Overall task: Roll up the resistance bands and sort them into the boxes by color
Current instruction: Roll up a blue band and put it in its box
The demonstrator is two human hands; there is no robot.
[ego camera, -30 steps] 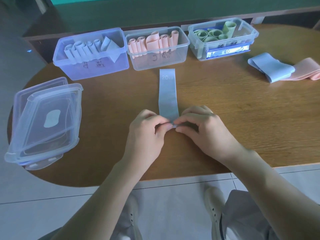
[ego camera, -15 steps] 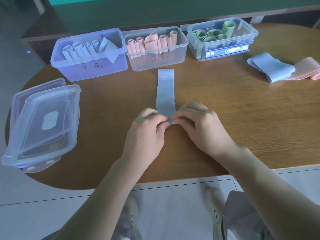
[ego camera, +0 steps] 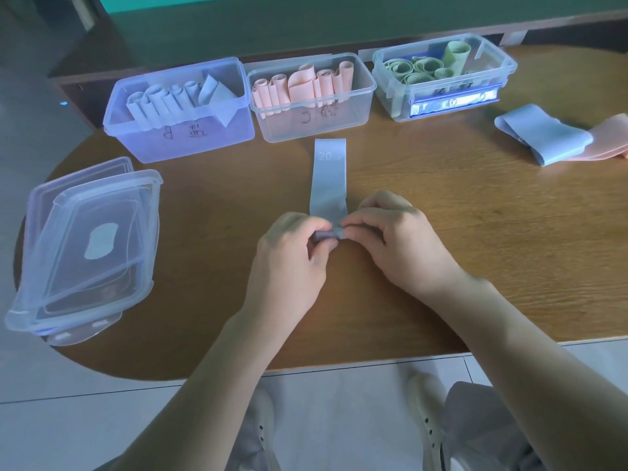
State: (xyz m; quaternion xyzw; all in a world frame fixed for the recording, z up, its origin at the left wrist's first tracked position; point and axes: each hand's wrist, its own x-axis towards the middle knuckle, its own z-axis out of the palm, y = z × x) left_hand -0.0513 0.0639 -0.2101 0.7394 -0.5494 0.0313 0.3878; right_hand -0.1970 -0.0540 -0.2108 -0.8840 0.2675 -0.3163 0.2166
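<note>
Pinching thin blue band (ego camera: 329,185), both hands (ego camera: 289,263) (ego camera: 397,246) curling tight roll.

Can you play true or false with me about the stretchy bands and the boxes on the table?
1. Both hands are rolling a blue band. True: the left hand and right hand pinch its near end.
2. The middle box holds green rolls. False: it holds pink ones.
3. The box lids are snapped onto the boxes. False: they lie stacked at the table's left edge.
4. A blue band and a pink band wait unrolled on the right. True.
5. The band being rolled shows the number 20. True.
</note>
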